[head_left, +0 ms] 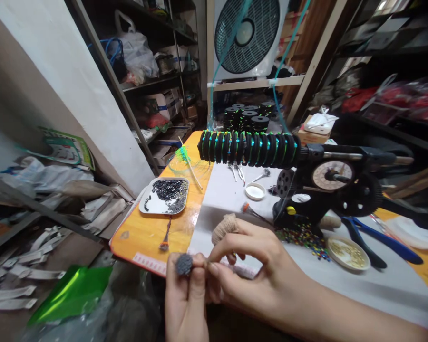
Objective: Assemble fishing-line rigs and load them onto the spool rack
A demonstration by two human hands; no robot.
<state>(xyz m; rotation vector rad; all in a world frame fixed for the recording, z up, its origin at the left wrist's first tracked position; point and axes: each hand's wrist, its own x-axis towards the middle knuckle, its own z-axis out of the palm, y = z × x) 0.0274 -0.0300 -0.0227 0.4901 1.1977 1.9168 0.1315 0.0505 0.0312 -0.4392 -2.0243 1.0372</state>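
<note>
Low in the front, my left hand (185, 297) is closed around a round bundle of tiny dark grey pieces (183, 264), which shows end-on between thumb and fingers. Right beside it, my right hand (260, 256) has thumb and index finger pinched together, touching the left fingertips. Whatever sits in that pinch is too small to make out. A beige wrap (224, 229) covers one raised finger of the right hand. Beyond the left hand, a small orange-tipped bundle (164, 243) lies on the orange table (128, 240).
A white tray (149, 207) of black and grey small parts stands at left. Behind the hands, a winding machine (333, 175) carries a row of black spools (248, 149). Loose coloured beads (306, 240), a dish of gold bits (349, 254) and blue-handled pliers (388, 242) lie right.
</note>
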